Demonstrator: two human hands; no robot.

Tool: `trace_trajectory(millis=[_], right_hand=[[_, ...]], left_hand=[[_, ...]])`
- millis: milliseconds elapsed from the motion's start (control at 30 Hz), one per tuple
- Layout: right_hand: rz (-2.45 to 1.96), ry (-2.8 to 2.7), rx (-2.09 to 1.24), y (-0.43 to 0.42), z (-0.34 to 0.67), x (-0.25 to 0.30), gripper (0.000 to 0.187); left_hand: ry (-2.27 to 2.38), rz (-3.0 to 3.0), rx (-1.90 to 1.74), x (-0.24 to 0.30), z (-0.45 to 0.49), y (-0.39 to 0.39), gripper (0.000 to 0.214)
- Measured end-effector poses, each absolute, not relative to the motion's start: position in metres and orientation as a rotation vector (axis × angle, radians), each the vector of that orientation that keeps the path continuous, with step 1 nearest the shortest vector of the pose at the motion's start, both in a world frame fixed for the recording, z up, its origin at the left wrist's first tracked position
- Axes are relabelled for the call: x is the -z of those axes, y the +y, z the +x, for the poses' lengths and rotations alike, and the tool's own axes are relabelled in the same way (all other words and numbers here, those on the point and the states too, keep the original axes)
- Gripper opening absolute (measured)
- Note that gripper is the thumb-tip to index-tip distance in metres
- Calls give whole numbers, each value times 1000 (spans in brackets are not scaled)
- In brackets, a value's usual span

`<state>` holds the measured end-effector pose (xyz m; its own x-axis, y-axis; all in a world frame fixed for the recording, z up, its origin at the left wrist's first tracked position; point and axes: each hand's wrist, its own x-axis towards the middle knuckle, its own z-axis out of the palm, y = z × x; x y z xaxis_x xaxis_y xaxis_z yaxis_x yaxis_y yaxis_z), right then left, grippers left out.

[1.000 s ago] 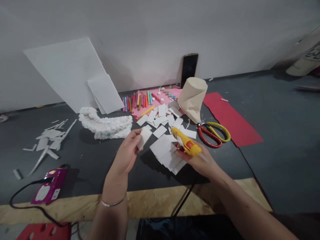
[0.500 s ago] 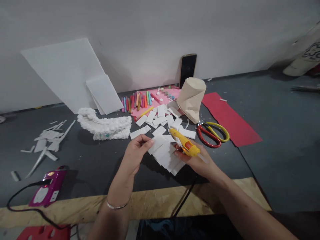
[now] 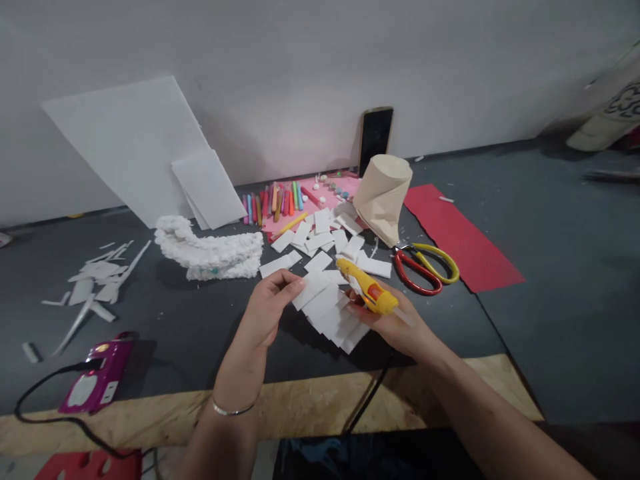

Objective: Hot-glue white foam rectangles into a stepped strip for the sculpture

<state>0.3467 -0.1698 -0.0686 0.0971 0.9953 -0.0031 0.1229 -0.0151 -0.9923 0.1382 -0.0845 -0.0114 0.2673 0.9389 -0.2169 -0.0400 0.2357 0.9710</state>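
Between thumb and fingers, my left hand (image 3: 270,303) pinches the upper left end of a fan of overlapping white foam strips (image 3: 327,311). My right hand (image 3: 393,320) is wrapped round a yellow glue gun (image 3: 367,287), whose nozzle points up and left; a clear glue stick pokes out of its back. The right fingertips are close to the fan's right side, partly hidden by the gun. Loose white strips (image 3: 320,240) lie scattered just beyond both hands. To the left rests a white, bumpy, curved piece (image 3: 220,253) with a small teal spot.
Scissors (image 3: 420,273) with red and yellow handles lie right, by a beige cup-like form (image 3: 385,190) and red paper (image 3: 465,240). Crayons (image 3: 277,200) on pink paper, a phone (image 3: 376,137) and white boards (image 3: 135,140) stand behind. Left are scraps (image 3: 97,280) and a magenta device (image 3: 97,377).
Both hands have barely moved. The glue gun and the fan of strips have shifted very slightly left. Everything else on the table stays where it was.
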Motion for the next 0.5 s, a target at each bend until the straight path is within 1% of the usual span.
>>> trace_trajectory(millis=[500], right_hand=[[-1341, -1195, -1122, -170, 346, 67, 19]], left_hand=[[1059, 1078, -861, 10, 139, -84, 30]])
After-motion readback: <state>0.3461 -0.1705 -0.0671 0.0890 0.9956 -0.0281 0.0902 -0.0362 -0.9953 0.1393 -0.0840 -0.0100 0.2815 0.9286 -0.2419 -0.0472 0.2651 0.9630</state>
